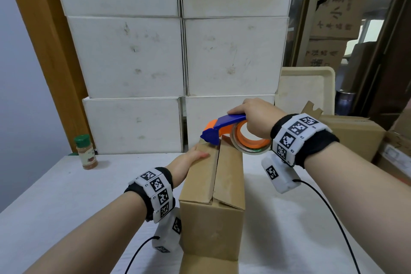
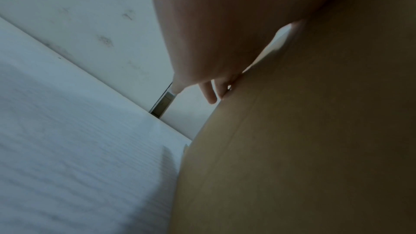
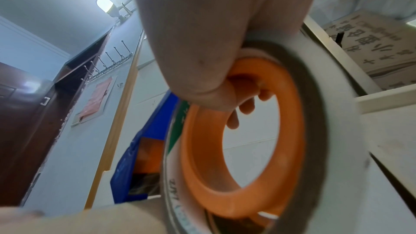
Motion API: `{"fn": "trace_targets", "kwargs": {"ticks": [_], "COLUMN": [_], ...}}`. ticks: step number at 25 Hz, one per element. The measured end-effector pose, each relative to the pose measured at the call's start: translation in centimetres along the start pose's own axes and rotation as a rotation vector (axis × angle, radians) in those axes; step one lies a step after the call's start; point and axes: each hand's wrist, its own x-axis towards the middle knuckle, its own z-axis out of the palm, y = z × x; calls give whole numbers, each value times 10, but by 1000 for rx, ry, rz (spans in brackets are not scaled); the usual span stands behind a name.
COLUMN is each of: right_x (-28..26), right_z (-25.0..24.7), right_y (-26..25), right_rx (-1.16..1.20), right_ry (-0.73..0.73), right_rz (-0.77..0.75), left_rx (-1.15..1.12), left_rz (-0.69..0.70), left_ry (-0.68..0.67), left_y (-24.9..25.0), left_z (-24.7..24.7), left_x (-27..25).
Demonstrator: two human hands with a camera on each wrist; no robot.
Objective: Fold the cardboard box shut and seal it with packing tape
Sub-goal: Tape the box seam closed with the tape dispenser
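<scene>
A tall brown cardboard box (image 1: pixel 213 224) stands on the white table, its two top flaps folded down with a seam running away from me. My left hand (image 1: pixel 191 158) lies on the far left top edge, thumb on the flap and fingers down the side (image 2: pixel 209 93). My right hand (image 1: pixel 253 115) grips a blue and orange tape dispenser (image 1: pixel 224 129) carrying a clear tape roll (image 1: pixel 251 140). Its blue nose touches the far end of the seam. In the right wrist view my fingers (image 3: pixel 245 108) curl through the orange core (image 3: pixel 236 149).
White boxes (image 1: pixel 178 55) are stacked right behind the cardboard box. A green-capped spice bottle (image 1: pixel 86 151) stands at the table's back left. A cream tray (image 1: pixel 311 91) and more brown cartons (image 1: pixel 355 133) sit at the right. Cables trail from both wristbands.
</scene>
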Motion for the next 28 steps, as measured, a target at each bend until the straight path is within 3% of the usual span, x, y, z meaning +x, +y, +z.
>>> {"fn": "trace_targets", "kwargs": {"ticks": [4, 9, 13, 20, 24, 28], "right_x": [4, 17, 21, 21, 22, 19], "right_z": [2, 5, 6, 6, 5, 5], "right_y": [-12, -40, -49, -52, -53, -52], "right_rx": [18, 43, 33, 31, 40, 72], "right_ry": [9, 37, 37, 30, 24, 30], "right_rz": [-22, -90, -91, -60, -42, -26], "left_rx": [-4, 60, 113, 448, 430, 438], "left_rz": [87, 183, 147, 168, 182, 186], "left_ry": [-9, 92, 121, 59, 72, -7], "left_y": [-10, -14, -18, 0, 5, 1], "left_z": [-18, -42, -50, -60, -53, -48], "left_x": [-6, -6, -1, -19, -15, -13]}}
